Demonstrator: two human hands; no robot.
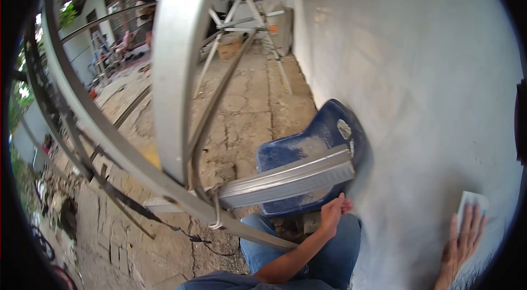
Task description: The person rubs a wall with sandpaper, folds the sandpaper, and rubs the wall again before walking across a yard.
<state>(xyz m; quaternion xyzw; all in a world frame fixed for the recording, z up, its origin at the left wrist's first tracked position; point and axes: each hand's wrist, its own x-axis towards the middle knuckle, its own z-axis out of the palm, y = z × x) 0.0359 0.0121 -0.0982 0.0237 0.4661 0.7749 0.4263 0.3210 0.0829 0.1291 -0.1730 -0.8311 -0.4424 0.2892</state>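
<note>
In the head view, the landmark is the scuffed blue plastic chair (pixel 277 159). To its right rises the smooth grey-white wall (pixel 395 87). Low on it, well apart from the chair, the right hand (pixel 465 238) presses the small flat white pad (pixel 469 202), fingers extended and nearly together. Bare wall separates chair and pad.

Just below the chair, the left hand (pixel 334 214) has loosely curled fingers; whether they hold anything, I cannot tell. The end of the ridged silver metal bar (pixel 291 177) crosses above the chair, near this hand. Left of the chair, the pale metal frame (pixel 178 70) blocks the side, tied to the bar.

Open cracked paving (pixel 247 92) runs beyond the chair; farther back stands the brown cardboard box (pixel 229 48).
</note>
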